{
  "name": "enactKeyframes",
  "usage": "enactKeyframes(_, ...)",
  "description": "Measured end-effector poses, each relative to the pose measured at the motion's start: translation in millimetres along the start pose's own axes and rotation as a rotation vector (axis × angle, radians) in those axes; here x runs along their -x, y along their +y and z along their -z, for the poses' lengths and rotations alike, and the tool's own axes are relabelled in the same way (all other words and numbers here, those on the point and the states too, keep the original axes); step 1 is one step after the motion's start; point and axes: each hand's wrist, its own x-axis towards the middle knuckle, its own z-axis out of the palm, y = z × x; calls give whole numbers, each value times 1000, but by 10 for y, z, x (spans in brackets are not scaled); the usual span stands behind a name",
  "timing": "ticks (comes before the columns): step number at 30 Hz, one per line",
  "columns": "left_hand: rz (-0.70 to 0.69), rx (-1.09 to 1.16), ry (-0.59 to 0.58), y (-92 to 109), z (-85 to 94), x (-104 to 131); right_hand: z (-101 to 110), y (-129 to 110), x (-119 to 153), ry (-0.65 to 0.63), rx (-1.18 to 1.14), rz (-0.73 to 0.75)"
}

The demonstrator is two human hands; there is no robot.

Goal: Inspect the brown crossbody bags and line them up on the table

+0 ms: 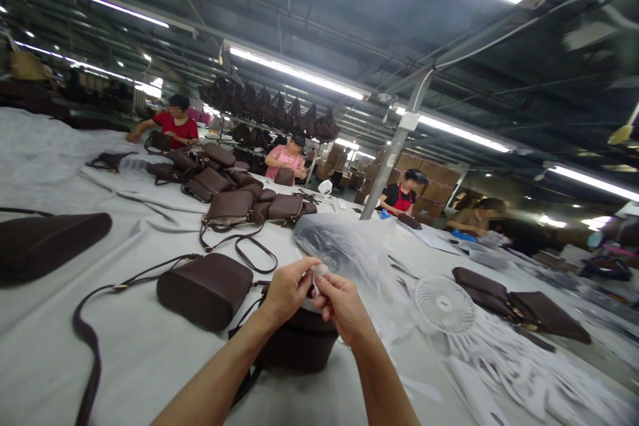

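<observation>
Both of my hands come together above a dark brown handbag (pixel 297 346), which stands on the table right below them. Between the fingertips is a small whitish piece (pixel 318 271), thin and crumpled; its exact kind is too small to tell. My left hand (pixel 288 289) pinches it from one side, and my right hand (pixel 343 305) from the other. Part of the handbag's top is hidden behind the hands. Just left lies a second brown handbag (pixel 204 289) with its long strap (pixel 90 339) trailing over the cloth.
A pale cloth (pixel 134 353) covers the table. Brown bags (pixel 229 205) are piled ahead, beside a clear plastic bag (pixel 344 243). At right are a white fan (pixel 445 305), a heap of white strips (pixel 529 366) and more brown bags (pixel 549 315). Several co-workers (pixel 177 126) sit across.
</observation>
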Motion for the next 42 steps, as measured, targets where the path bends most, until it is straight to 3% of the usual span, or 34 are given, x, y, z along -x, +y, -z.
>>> enactKeyframes(6,-103,-92,39,7,-7,55,-29,-17,14,-12,-117,-56)
enactKeyframes(12,-154,-250,60,-10,-3,95,-1,-22,11,-23,-149,22)
enactKeyframes(16,-187,-285,27,-27,17,92,35,-143,8,-81,-141,-84)
enactKeyframes(23,-145,-266,38,-95,-23,50,56,-291,-55,-113,66,-119)
enactKeyframes(27,-112,-244,61,-84,-13,44,54,-285,-53,-94,36,-86)
enactKeyframes(30,-121,-213,37,-63,13,47,65,-269,-59,-58,-41,-145)
enactKeyframes(33,-116,-179,3,-60,23,44,104,-241,-81,-106,4,-156)
enactKeyframes(35,-92,-164,4,-67,19,34,137,-235,-84,-148,161,-84)
enactKeyframes(37,-76,-158,0,-73,15,18,161,-258,-72,-147,479,89)
enactKeyframes(40,-81,-129,-20,-64,30,-24,164,-354,-62,-93,1114,540)
enactKeyframes(42,-90,-86,-57,-42,63,-66,150,-446,-102,-26,1393,784)
